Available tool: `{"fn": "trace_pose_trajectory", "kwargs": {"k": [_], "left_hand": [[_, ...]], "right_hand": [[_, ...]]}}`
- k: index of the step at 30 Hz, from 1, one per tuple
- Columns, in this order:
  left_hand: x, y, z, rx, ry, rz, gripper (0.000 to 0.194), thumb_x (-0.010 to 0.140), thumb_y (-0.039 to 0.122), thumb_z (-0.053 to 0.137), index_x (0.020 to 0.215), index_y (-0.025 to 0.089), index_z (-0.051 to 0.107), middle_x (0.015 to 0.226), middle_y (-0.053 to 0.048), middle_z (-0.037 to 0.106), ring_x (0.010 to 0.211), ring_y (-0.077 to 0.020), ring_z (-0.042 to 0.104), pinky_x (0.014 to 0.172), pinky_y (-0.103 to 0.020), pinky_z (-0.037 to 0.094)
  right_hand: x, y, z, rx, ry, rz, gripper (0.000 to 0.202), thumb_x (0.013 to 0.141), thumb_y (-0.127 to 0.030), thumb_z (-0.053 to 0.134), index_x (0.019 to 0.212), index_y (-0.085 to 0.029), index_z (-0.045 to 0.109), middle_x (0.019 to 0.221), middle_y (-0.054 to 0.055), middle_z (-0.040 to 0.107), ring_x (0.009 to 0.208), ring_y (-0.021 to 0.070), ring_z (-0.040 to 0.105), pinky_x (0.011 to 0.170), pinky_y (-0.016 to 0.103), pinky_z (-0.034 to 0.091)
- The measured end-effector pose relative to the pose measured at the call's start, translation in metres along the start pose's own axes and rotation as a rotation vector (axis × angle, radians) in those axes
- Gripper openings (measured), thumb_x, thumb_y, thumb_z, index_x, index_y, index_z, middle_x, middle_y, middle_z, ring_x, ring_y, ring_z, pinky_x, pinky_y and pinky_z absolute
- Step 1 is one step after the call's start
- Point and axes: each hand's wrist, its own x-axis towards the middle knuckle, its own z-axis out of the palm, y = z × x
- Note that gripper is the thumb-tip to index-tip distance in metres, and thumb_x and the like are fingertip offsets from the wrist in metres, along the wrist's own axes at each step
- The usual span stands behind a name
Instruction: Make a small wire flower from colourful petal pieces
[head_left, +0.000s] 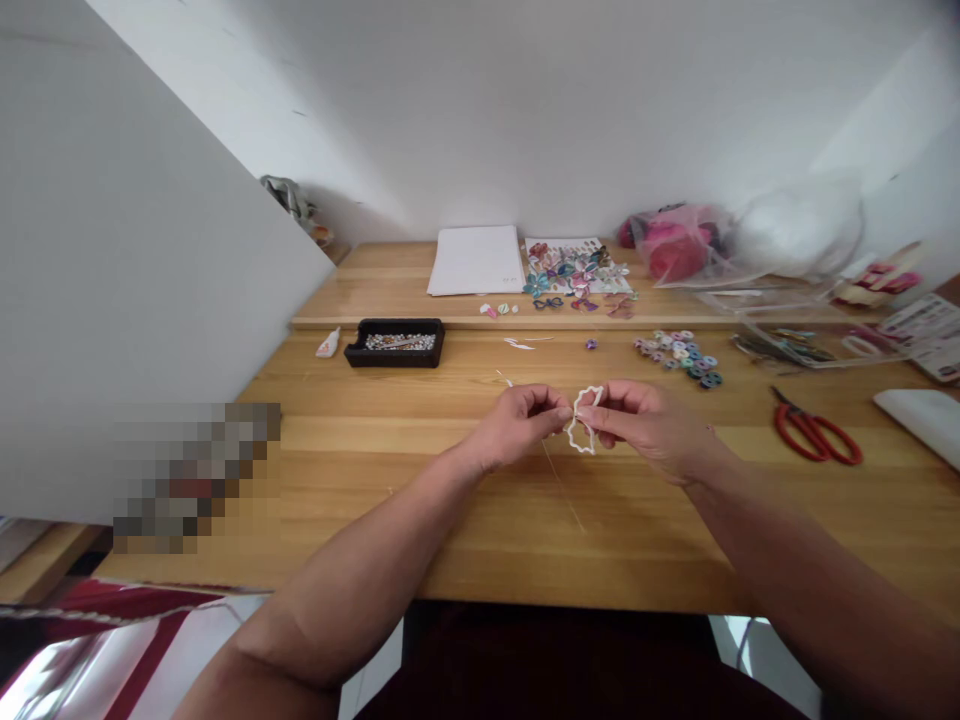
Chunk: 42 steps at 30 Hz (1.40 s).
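Observation:
A white scalloped loop, perhaps of cord or trim, is held between my two hands above the middle of the wooden table. My left hand pinches its left side between thumb and fingertips. On the other side, my right hand grips the loop with closed thumb and fingers. A thin pale thread trails from beneath my left hand toward the table's front. The exact spot where the fingertips meet is too small to make out.
Red-handled scissors lie right of my right hand. Beyond are thread bobbins, a black tray of beads, a small white glue bottle and white scraps. A raised ledge holds white paper, shiny bows and bagged pink material.

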Motion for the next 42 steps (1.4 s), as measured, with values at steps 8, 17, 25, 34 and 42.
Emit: {"fn": "trace_pose_trajectory", "kwargs": {"k": [8,17,25,34,42], "left_hand": [[0.0,-0.001,-0.004,-0.045,-0.119,-0.034,0.03,0.076,0.042,0.069,0.075,0.013,0.061,0.067,0.0,0.056,0.063,-0.01,0.047,0.064,-0.025,0.036],[-0.001,0.0,-0.004,-0.188,-0.161,-0.223,0.033,0.064,0.04,0.079,0.069,0.012,0.061,0.061,0.0,0.057,0.057,-0.0084,0.047,0.059,-0.023,0.033],[0.002,-0.004,-0.004,-0.198,-0.028,-0.17,0.038,0.061,0.045,0.08,0.072,0.012,0.064,0.061,-0.001,0.06,0.055,-0.0078,0.046,0.056,-0.023,0.03],[0.002,-0.004,-0.004,-0.152,0.012,-0.145,0.04,0.062,0.048,0.078,0.074,0.013,0.064,0.062,0.0,0.059,0.056,-0.0082,0.046,0.056,-0.023,0.03],[0.002,-0.007,-0.005,-0.135,0.009,-0.171,0.042,0.064,0.049,0.078,0.078,0.012,0.064,0.065,0.0,0.059,0.055,-0.0074,0.046,0.055,-0.023,0.032]], "right_hand": [[-0.005,-0.006,-0.004,-0.276,-0.031,-0.115,0.023,0.079,-0.044,0.068,0.08,-0.021,0.065,0.068,0.001,0.057,0.061,0.0127,0.048,0.055,0.027,0.036],[-0.002,-0.003,-0.002,-0.297,-0.064,-0.198,0.019,0.08,-0.04,0.067,0.081,-0.021,0.065,0.074,0.001,0.061,0.067,0.0133,0.053,0.062,0.027,0.04],[-0.001,0.004,-0.008,-0.065,-0.072,-0.084,0.031,0.077,-0.045,0.071,0.09,-0.018,0.064,0.074,0.001,0.059,0.06,0.0103,0.05,0.055,0.025,0.042],[0.001,0.011,-0.02,0.061,0.016,-0.019,0.033,0.077,-0.048,0.072,0.086,-0.018,0.063,0.074,0.001,0.06,0.06,0.0094,0.051,0.054,0.024,0.041],[0.007,0.015,-0.019,0.172,0.042,0.015,0.032,0.077,-0.048,0.072,0.076,-0.018,0.061,0.071,0.0,0.059,0.056,0.0078,0.049,0.053,0.024,0.038]]}}
